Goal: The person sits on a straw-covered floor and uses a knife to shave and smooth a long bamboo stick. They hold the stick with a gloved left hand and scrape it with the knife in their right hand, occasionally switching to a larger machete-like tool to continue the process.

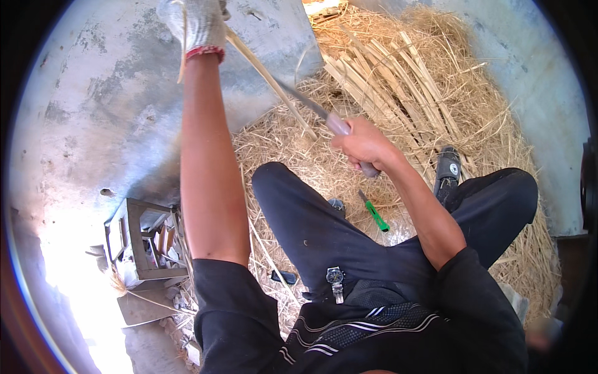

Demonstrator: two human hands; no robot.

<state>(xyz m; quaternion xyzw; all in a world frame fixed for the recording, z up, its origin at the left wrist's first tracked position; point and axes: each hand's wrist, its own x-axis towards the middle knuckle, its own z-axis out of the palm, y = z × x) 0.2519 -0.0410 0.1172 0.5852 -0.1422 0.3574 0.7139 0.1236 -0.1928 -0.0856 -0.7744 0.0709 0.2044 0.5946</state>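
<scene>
My left hand (pixel 198 26), in a pale knitted glove with a red cuff, is stretched far forward at the top left. It is closed on a long thin pale strip (pixel 265 73), which looks like split bamboo or wood and slants down to the right; the fingertips are partly cut off by the picture's edge. My bare right hand (pixel 366 146) is wrapped round the handle of a knife (pixel 338 124). Its slim dark blade points up and left and meets or crosses the strip; whether it touches cannot be made out. Both blade and hand are slightly blurred.
Several split strips (pixel 405 87) lie on a heap of straw-like shavings (pixel 280 140). Between my legs lies a green utility knife (pixel 375 215), blade out. A wristwatch (pixel 335 276) rests on my thigh, a small dark object (pixel 284 277) beside it. A wooden frame (pixel 132 240) holds odds and ends.
</scene>
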